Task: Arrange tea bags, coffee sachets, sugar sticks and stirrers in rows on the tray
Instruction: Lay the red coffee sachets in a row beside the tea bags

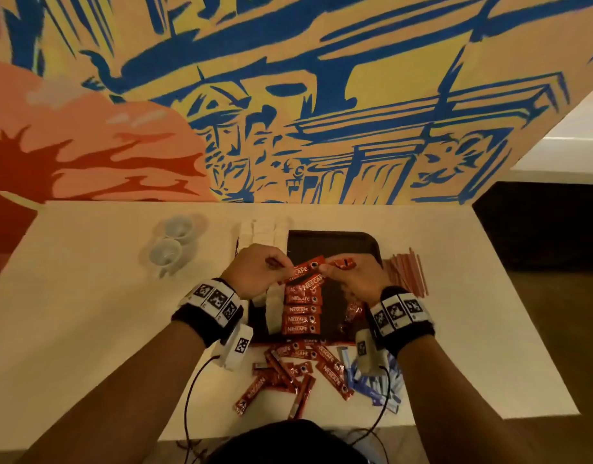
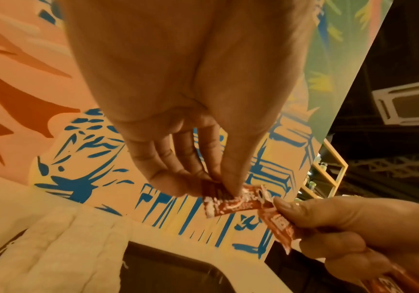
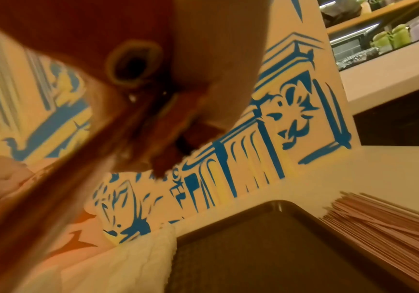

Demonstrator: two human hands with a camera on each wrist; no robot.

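Red foil Nescafé coffee sachet [image 1: 303, 268], long and narrow, held in the air above the dark rectangular plastic tray [image 1: 328, 242], over the far end of the row already laid. Left hand [image 1: 255, 272] pinches its left end between thumb and fingertips; the left wrist view shows the thumb pressed on the printed face. Right hand [image 1: 350, 279] pinches the sachet's other end with thumb and forefinger and has more red sachets [image 1: 344, 263] bunched in the curled fingers. Right wrist view too blurred to count them.

Handling, as judged: very light, thin, glossy foil, so likely slippery under dry fingertips. Powder inside should shift, leaving the middle limp; crimped ends look flatter and stiffer, the better place to pinch. Not fragile, but creases easily. An end-to-end hold, as now, should let it go down flat and square.

Row of red sachets [image 1: 301, 309] lies side by side on the tray, labels up, touching or nearly so. Left of it on the tray, pale packets [image 1: 273, 308], partly hidden by the left wrist. Right of it, a crinkled red wrapper [image 1: 353, 311], identity unclear.

On the white desk [image 1: 87, 313]: loose pile of red sachets [image 1: 288, 366] at the tray's near edge, blue-and-white paper sticks [image 1: 372, 383] beside them, reddish-brown thin stirrers [image 1: 407, 272] right of the tray, white packets [image 1: 265, 231] beyond its far left corner, two pale cups on saucers [image 1: 171, 242] further left.
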